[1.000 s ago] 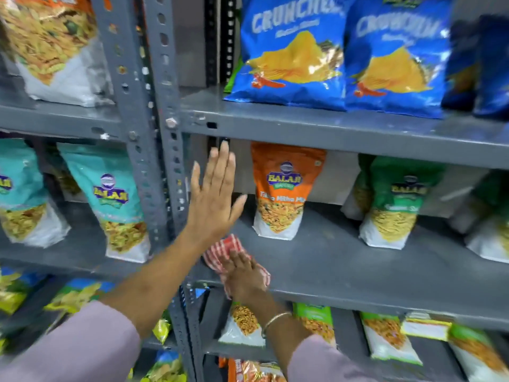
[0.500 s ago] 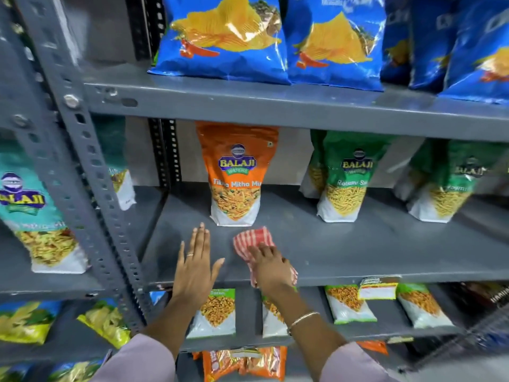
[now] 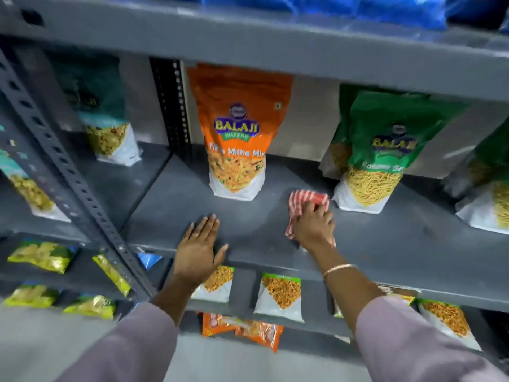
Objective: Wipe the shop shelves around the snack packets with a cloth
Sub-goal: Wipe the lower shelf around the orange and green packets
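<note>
Right hand point(image 3: 312, 226) has slid the cloth point(image 3: 305, 201) rightward, gripping it; left hand point(image 3: 197, 250) flat, open

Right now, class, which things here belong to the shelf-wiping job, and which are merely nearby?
In the job:
cloth
right hand, pressing the cloth
left hand, flat on the shelf
shelf
orange packet
green packet

Merely nearby:
blue packets above
yellow packets lower left

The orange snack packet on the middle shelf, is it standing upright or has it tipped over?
Upright. The orange snack packet stands on its white base on the grey shelf, logo reading level, top near the back wall.
</note>
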{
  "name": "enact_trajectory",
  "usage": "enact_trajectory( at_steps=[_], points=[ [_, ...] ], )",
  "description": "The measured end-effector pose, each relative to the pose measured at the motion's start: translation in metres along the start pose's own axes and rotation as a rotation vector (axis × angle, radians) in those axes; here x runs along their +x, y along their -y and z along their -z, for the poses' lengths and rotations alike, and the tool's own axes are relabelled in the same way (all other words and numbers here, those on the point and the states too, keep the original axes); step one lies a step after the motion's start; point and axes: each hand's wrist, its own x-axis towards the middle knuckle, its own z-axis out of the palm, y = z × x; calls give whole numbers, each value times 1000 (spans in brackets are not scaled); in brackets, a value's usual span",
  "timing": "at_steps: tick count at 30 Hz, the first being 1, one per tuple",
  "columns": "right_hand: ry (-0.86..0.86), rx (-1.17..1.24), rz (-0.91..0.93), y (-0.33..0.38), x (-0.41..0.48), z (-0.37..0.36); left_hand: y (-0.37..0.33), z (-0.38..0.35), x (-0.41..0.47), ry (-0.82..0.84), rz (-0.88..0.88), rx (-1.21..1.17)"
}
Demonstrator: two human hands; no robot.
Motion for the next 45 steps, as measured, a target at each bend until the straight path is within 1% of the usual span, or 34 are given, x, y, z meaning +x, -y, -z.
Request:
enact_trajectory(
  at_steps=[3,6,8,9,10,12,14,16,17,18,20,22,24,27,29,31,33,34,36,37,38,39,40,41,42,43,44,45],
  points=[
    [-34,25,21,9,31,-5,-3,-3,1,-60,10,-8],
    [63,54,100,14,69,-3,-3,-6,0,-73,16,6],
    [128,34,134,18,100,0,-2,-6,1,-98,12,11],
    [161,-10,180,18,117,0,-1,-7,1,-108,8,14],
    [186,-99,268,19,135,-1,-1,-7,1,-121,2,15],
    [197,-350,497,24,159,2,-1,-9,1,-150,-6,11],
    [99,-474,637,36,171,7,0,-9,2,-171,-7,16],
    [15,-526,719,40,175,6,0,-8,2,-176,-11,19],
    [12,-494,744,39,172,4,0,-8,2,-168,-13,18],
    [66,-466,756,33,175,-3,0,-8,2,-153,-13,16],
    [148,-300,696,22,168,-11,-1,-7,1,-107,-5,14],
    [139,-158,593,13,152,-17,-1,-6,1,-74,5,19],
    [62,-53,542,6,126,-19,-1,-6,1,-68,6,18],
    [26,-13,564,-6,73,-14,-1,-6,2,-89,8,22],
    [59,68,570,-13,30,-10,-3,-6,1,-87,9,25],
    [83,134,712,-17,-17,-9,-4,-6,1,-82,15,38],
    [174,159,850,-22,-56,-2,-5,-5,0,-80,21,49],
    [285,186,868,-24,-70,7,-5,-5,-1,-80,22,48],
    [612,322,814,-31,-77,27,-5,-4,-1,-79,24,46],
    [708,459,760,-33,-73,37,-5,-4,-1,-78,26,46],
    [711,597,699,-33,-68,49,-6,-4,-1,-77,31,44],
    [602,695,630,-35,-55,55,-6,-4,-2,-78,36,42],
    [424,702,543,-39,-37,53,-6,-4,-2,-81,39,42],
    [243,623,448,-42,-20,47,-6,-4,-2,-82,39,42],
    [162,460,370,-42,-9,38,-6,-4,-2,-81,39,41],
    [129,216,344,-41,-2,23,-6,-4,-2,-80,39,39],
    [105,7,328,-35,-5,7,-6,-4,-3,-81,39,36],
    [91,-103,350,-29,-12,-7,-5,-4,-3,-85,36,35]
  ],
)
